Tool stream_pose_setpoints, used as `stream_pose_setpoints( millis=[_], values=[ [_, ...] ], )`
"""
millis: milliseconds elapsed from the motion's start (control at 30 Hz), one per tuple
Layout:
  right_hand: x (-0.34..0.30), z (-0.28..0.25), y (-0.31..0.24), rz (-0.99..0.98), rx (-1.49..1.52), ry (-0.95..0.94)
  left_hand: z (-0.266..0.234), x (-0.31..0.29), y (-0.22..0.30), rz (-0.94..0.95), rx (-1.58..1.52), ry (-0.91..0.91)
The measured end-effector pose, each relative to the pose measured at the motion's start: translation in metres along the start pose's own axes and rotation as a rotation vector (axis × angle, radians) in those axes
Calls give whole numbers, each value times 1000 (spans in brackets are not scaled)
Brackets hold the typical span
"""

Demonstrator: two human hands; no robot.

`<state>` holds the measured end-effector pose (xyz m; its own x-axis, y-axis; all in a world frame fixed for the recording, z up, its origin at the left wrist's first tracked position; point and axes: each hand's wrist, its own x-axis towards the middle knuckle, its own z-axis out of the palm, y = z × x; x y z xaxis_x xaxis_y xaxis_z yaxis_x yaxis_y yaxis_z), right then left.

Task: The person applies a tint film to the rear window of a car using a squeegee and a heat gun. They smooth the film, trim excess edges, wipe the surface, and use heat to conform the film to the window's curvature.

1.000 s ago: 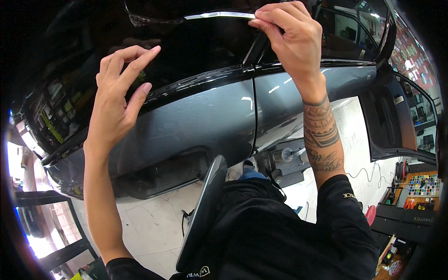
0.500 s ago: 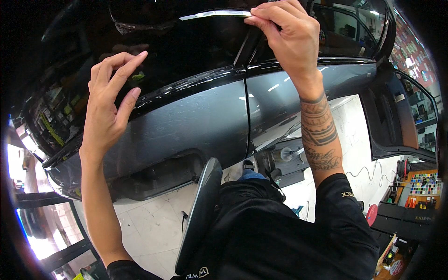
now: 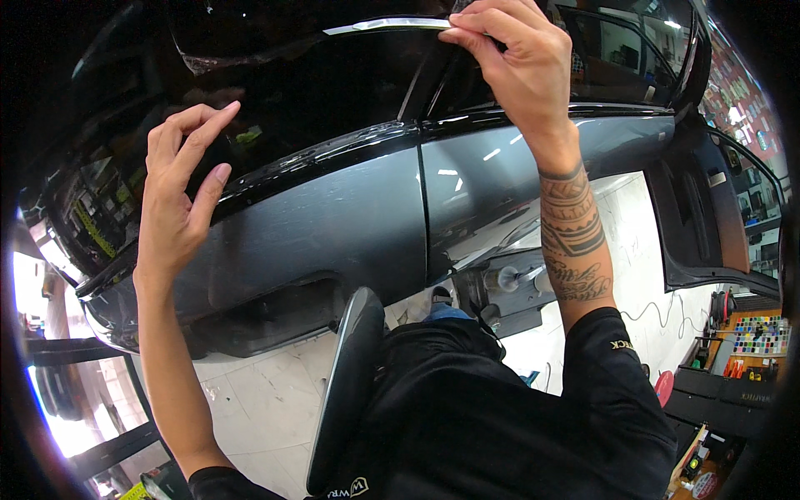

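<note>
High up in front, my right hand (image 3: pixel 517 62) pinches one end of a slim silver strip (image 3: pixel 387 24) between thumb and fingers. The strip tapers to a point on its left; whether it is a blade or a trim piece I cannot tell. My left hand (image 3: pixel 179 179) hovers with fingers bent and spread, thumb apart, holding nothing. It is nearest the glossy black upper side of a car (image 3: pixel 333 92). Left of the strip, a wrinkled edge of something thin, perhaps film (image 3: pixel 196 67), lies on the black surface. Below is a grey car door panel (image 3: pixel 350 200).
A long dark panel with a grey edge (image 3: pixel 346 392) stands beside my body. At right, a car door (image 3: pixel 708 200) hangs open. Behind it are a cable (image 3: pixel 667 308), a colour sample board (image 3: pixel 760 337) and dark cases (image 3: pixel 721 392). The floor is white tile (image 3: pixel 267 400).
My left hand has shifted slightly left and down, still spread. The car has slid a little left in view. My right hand and the silver strip have barely moved.
</note>
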<state>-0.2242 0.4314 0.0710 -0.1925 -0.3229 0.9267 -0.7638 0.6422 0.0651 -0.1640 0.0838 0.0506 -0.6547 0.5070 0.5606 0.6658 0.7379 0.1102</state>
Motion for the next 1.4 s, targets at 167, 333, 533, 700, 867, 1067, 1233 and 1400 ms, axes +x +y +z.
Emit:
stream_pose_setpoints(
  millis=[167, 333, 533, 700, 867, 1067, 1233, 1400],
  values=[
    [-3, 0, 4, 26, 12, -7, -3, 2, 2, -22, 9, -22],
    [-6, -1, 10, 42, 51, 32, -3, 3, 2, -37, -3, -24],
    [-10, -7, 16, 60, 28, 25, -7, 2, -1, -38, 42, -67],
    [-12, -15, 25, 59, 21, 21, -6, 1, -1, -41, 39, -57],
    [-17, -23, 33, 76, 8, 7, -7, 4, 3, -54, 52, -56],
    [-21, -30, 42, 65, 20, 36, -9, 7, 10, -100, 50, -66],
    [-24, -37, 50, 49, 10, 28, -6, 11, 17, -117, 101, -20],
    [-29, -45, 57, 77, 0, 16, 12, 41, 50, -121, -36, 91]
  ],
)
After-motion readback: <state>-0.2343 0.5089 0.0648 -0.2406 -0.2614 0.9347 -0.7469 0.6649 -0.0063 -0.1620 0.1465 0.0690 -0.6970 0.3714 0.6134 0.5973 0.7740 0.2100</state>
